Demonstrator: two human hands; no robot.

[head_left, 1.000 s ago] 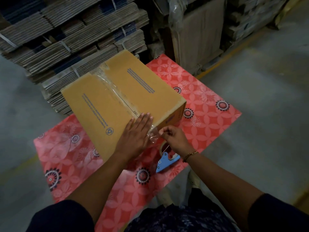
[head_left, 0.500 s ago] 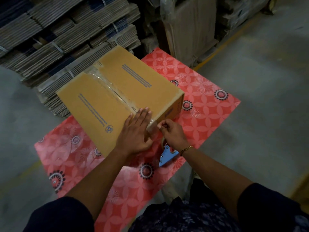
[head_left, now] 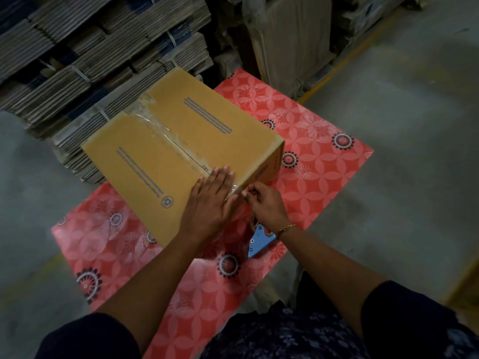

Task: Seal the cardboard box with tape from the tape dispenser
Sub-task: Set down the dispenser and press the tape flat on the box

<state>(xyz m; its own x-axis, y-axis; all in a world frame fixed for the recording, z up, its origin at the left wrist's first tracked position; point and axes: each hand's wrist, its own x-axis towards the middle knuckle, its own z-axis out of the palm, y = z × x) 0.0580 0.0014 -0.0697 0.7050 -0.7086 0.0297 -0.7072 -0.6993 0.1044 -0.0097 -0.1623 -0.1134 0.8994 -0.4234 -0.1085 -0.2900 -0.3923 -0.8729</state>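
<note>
I am getting a dim, underexposed view. Soft glare is sitting on the clear tape strip (head_left: pixel 166 133) atop the brown cardboard box (head_left: pixel 181 146). Wide-angle bending and blur are smearing the edges toward nine and three o'clock.

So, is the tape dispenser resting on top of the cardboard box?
No, the tape dispenser lies on the red mat, beside the cardboard box, under the right wrist.
</note>
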